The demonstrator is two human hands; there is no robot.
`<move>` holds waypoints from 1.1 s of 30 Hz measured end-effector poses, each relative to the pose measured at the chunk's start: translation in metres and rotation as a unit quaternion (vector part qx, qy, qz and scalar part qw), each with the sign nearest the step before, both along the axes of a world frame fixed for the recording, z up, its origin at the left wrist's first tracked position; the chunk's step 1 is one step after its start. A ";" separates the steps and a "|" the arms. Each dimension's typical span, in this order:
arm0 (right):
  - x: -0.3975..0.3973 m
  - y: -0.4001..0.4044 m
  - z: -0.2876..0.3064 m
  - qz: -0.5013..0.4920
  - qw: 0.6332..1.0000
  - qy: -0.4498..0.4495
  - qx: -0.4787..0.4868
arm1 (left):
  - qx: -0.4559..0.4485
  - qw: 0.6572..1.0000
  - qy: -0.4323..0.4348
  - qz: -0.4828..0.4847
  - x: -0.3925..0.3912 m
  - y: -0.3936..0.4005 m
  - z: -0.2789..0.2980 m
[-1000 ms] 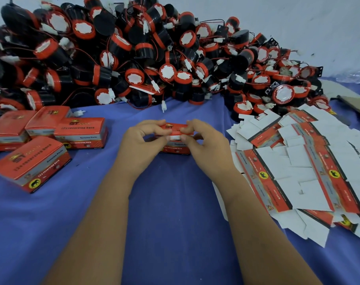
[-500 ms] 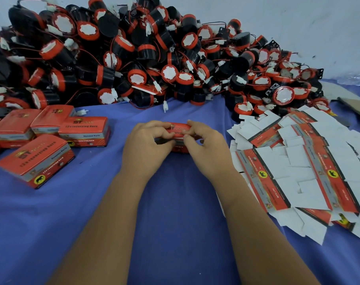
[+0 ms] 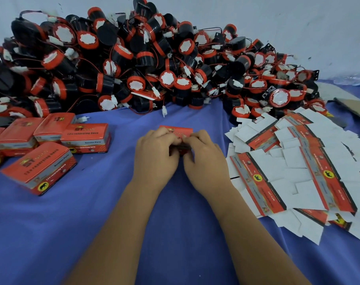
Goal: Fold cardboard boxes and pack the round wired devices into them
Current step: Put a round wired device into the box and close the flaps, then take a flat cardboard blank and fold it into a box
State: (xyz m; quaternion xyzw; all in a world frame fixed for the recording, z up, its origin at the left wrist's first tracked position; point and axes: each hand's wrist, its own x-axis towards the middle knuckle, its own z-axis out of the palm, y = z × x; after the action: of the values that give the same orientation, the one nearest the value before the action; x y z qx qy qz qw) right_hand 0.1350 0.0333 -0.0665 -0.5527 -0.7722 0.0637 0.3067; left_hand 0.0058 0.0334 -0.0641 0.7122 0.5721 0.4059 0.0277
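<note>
1. Since a second ago my hands have closed in tighter over the small red box [image 3: 176, 131]; the white tab that showed between my thumbs is now covered, and only the far top edge of the box shows.
2. My left hand [image 3: 155, 155] curls its fingers round the left end of the box, thumb pressed toward the middle.
3. My right hand [image 3: 205, 156] curls round the right end, fingertips meeting those of the left on top of the box.
4. That box sits on the blue cloth [image 3: 51, 233] at the middle, between the finished boxes and the flat sheets, apart from both.
5. To my left lie the finished boxes [image 3: 39, 167], closed, some touching one another, the nearest one tilted.
6. To my right the flat box sheets [image 3: 294, 161] lie in a loose overlapping spread, reaching to the right edge of view; the nearest sheets lie just beside my right wrist.
7. Beyond my hands the heap of round black-and-red devices [image 3: 146, 64] with red wires and white plugs runs across the back, with a strip of bare cloth between it and the box.
8. Near me the cloth is open on both sides of my forearms.
9. Behind the heap stands a pale wall [image 3: 298, 21]; a brown cardboard piece [image 3: 354, 105] lies at the far right.
</note>
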 end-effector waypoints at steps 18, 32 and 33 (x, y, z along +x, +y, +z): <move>0.052 0.012 0.004 -0.274 0.957 -0.089 -0.009 | -0.136 0.983 -0.017 -0.120 0.030 -0.004 -0.010; 0.053 0.006 0.011 -0.111 0.981 0.126 -0.096 | -0.108 0.923 -0.336 0.154 -0.008 0.014 -0.003; 0.053 0.006 0.013 -0.125 0.980 0.143 -0.067 | -0.106 0.928 -0.320 0.159 -0.008 0.013 -0.004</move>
State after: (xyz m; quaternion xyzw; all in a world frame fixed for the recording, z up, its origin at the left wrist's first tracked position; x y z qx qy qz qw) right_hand 0.1878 0.0390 -0.0537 -0.6494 -0.6392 0.1549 0.3817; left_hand -0.0018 0.0465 -0.0677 0.4366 0.6786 0.5482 0.2199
